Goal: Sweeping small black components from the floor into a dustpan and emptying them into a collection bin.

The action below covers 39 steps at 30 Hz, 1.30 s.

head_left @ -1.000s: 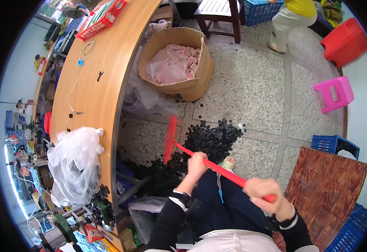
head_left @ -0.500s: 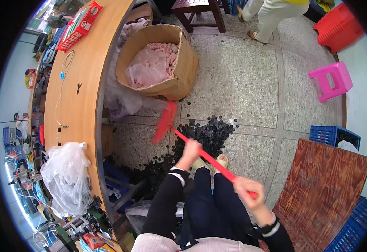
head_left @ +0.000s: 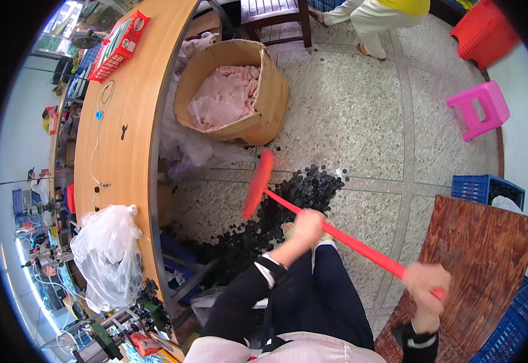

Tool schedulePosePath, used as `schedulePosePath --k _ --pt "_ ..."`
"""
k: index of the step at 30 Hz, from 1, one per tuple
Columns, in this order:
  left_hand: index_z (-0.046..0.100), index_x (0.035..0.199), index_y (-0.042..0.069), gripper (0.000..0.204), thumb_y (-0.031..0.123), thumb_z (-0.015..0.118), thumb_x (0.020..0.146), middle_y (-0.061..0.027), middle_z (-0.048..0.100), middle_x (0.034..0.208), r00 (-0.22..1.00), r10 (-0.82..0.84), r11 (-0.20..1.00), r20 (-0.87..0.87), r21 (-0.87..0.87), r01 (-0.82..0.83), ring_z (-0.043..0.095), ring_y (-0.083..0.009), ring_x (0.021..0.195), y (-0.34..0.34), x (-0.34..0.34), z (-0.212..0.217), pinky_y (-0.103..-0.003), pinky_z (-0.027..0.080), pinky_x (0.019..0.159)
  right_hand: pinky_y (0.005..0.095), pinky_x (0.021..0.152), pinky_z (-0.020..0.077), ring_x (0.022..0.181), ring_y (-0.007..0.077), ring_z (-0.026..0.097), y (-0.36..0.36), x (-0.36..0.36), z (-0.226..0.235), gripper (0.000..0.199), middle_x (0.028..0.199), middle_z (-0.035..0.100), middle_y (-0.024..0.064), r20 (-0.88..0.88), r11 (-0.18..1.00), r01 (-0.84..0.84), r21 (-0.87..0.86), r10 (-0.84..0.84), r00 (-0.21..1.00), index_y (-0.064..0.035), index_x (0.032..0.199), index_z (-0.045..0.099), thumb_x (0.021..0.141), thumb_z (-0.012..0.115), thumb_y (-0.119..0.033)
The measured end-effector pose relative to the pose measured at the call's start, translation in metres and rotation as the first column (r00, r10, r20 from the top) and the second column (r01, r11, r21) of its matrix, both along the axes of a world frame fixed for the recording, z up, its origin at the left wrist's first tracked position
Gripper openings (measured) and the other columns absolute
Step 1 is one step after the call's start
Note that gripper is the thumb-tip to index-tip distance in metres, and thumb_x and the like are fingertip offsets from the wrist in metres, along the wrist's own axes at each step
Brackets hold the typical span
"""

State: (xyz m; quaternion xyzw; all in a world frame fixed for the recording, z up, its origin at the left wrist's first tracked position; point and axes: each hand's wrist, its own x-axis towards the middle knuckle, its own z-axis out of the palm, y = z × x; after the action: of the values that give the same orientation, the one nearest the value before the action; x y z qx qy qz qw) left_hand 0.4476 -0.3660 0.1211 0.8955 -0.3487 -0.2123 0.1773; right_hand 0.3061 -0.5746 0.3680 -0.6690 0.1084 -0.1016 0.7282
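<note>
Both my hands grip the red handle of a broom (head_left: 360, 243). My left hand (head_left: 307, 230) is closed round the lower part of the handle, and my right hand (head_left: 427, 283) is wrapped round its top end. The red broom head (head_left: 258, 184) lies out to the left, slightly blurred, beside a spread of small black round discs (head_left: 303, 196). The discs cover the speckled floor in front of my feet and run back under the table on the left. Whether the bristles touch the floor is hard to tell.
A cardboard box (head_left: 273, 100) of pinkish pieces stands beyond the broom. Left is a long wooden table (head_left: 116, 169). A brown wooden board (head_left: 472, 266), blue crates (head_left: 470, 190) and a pink stool (head_left: 481, 110) stand right. Another person (head_left: 369, 27) is at the far side.
The broom has shifted to the right, its head moving from near the table toward the discs. Both my hands have moved right with the handle. The other person's legs have shifted slightly.
</note>
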Motion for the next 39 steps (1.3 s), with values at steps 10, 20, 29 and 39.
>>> schedulePosePath --k 10,20,29,39 --pt "0.056 0.060 0.006 0.006 0.012 0.057 0.062 -0.0135 0.057 0.068 0.917 0.391 0.920 0.082 -0.030 -0.390 0.057 -0.0331 0.070 0.126 0.109 -0.110 -0.040 0.046 0.063 0.0304 0.051 0.0342 0.051 0.0222 0.043 0.129 0.113 -0.114 0.022 0.054 0.043 0.0089 0.191 0.995 -0.067 0.072 0.052 0.980 -0.0002 0.055 0.042 0.072 0.055 0.001" --pt "0.063 0.065 0.008 0.013 0.020 0.060 0.063 -0.0126 0.061 0.069 0.935 -0.270 0.938 -0.229 0.159 0.309 0.060 -0.0279 0.067 -0.034 -0.047 -0.084 -0.040 0.048 0.060 0.0364 0.071 0.0407 0.057 0.0188 0.049 0.005 -0.064 -0.038 0.023 0.056 0.047 0.0069 -0.143 0.998 -0.013 0.054 0.021 0.989 -0.0021 0.051 0.037 0.071 0.049 0.002" --pt "0.060 0.062 0.008 0.014 0.022 0.060 0.062 -0.0135 0.059 0.066 0.889 -0.416 0.907 -0.192 -0.026 0.419 0.059 -0.0299 0.069 -0.037 -0.061 0.047 -0.040 0.047 0.061 0.0350 0.057 0.0396 0.045 0.0185 0.045 0.015 -0.102 0.056 0.027 0.048 0.046 0.0057 0.096 0.962 0.238 0.137 -0.252 0.963 -0.0046 0.047 0.034 0.063 0.057 -0.009" --pt "0.064 0.066 0.011 0.008 0.017 0.061 0.062 -0.0087 0.059 0.069 0.825 -0.565 0.803 -0.032 0.211 0.558 0.059 -0.0271 0.073 0.050 0.106 -0.077 -0.040 0.048 0.064 0.0375 0.072 0.0441 0.066 0.0243 0.055 0.165 0.009 -0.042 0.008 0.066 0.054 0.0100 0.053 0.965 0.226 -0.130 -0.221 0.974 0.0013 0.062 0.051 0.066 0.056 0.006"
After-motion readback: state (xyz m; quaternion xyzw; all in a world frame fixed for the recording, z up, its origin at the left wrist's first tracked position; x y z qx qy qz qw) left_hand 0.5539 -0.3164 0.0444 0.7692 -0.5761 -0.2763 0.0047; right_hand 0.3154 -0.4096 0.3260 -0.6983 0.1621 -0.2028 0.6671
